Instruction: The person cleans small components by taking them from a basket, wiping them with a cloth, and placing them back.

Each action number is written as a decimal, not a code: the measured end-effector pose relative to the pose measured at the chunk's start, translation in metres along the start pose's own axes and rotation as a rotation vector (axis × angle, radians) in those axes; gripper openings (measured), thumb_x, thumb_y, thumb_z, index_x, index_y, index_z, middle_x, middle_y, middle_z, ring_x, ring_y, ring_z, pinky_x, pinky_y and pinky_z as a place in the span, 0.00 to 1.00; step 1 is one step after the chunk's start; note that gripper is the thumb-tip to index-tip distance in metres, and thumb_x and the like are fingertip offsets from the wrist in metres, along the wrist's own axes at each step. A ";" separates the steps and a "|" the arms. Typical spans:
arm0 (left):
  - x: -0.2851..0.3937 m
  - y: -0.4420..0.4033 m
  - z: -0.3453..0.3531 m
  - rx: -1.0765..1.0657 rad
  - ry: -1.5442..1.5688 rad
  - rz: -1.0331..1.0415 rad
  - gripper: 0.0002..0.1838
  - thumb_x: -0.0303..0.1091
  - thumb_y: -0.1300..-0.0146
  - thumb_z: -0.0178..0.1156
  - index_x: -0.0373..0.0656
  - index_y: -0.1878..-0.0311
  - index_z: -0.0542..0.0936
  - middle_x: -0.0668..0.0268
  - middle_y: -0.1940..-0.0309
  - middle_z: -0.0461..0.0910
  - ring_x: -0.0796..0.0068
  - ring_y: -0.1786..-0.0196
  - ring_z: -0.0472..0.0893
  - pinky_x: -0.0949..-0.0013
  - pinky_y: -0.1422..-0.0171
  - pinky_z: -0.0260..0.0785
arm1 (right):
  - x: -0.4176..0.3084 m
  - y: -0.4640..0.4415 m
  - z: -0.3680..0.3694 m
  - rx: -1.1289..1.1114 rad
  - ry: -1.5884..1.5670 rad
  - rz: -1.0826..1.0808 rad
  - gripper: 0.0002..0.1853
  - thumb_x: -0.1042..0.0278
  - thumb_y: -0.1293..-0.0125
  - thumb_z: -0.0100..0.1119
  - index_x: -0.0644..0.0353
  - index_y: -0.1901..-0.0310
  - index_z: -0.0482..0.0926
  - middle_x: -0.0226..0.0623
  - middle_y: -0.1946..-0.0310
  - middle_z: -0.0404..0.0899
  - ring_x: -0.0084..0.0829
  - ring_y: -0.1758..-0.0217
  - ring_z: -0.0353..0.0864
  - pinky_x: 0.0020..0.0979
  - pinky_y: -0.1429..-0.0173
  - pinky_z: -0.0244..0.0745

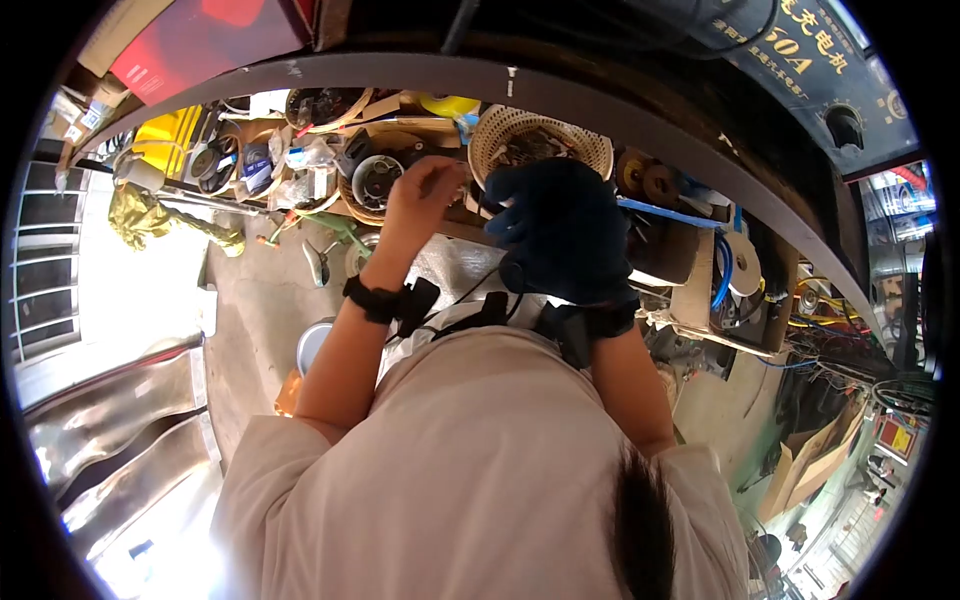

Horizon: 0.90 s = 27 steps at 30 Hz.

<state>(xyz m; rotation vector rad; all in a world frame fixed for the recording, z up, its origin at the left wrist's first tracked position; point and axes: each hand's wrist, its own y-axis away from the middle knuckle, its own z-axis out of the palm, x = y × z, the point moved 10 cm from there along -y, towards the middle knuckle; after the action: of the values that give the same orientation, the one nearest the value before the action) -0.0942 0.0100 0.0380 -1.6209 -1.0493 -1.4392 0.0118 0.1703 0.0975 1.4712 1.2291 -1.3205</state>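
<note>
A dark-blue glove [572, 240], worn on the right hand [560, 222], partly hides a pale openwork basket [487, 140] of small pieces [540, 147].

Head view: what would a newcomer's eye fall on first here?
Probably the dark glove on the right hand, near the middle, partly covering a pale basket. The bare left hand beside it makes a sharp contrast. Next, perhaps, the red box at the upper left.

Left of the left hand [425, 200] are a yellow container [165, 138] and crumpled yellow-green cloth [140, 220]; right of the right hand [570, 235], a blue hose [723, 270]; farther up, a lettered case [815, 97].
</note>
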 end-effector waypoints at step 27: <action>-0.083 -0.049 0.104 -0.362 -0.477 0.161 0.14 0.29 0.42 0.61 0.38 0.53 0.79 0.54 0.58 0.78 0.53 0.58 0.80 0.60 0.52 0.75 | -0.003 0.065 -0.180 0.595 1.342 0.088 0.19 0.59 0.37 0.59 0.63 0.50 0.80 0.45 0.54 0.83 0.46 0.47 0.80 0.34 0.42 0.74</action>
<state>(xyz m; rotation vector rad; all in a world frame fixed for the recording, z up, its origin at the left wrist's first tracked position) -0.1000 0.1150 -0.0574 -2.3349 -0.9114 -1.2099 0.1152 0.3298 0.1238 3.0284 1.5111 -0.5072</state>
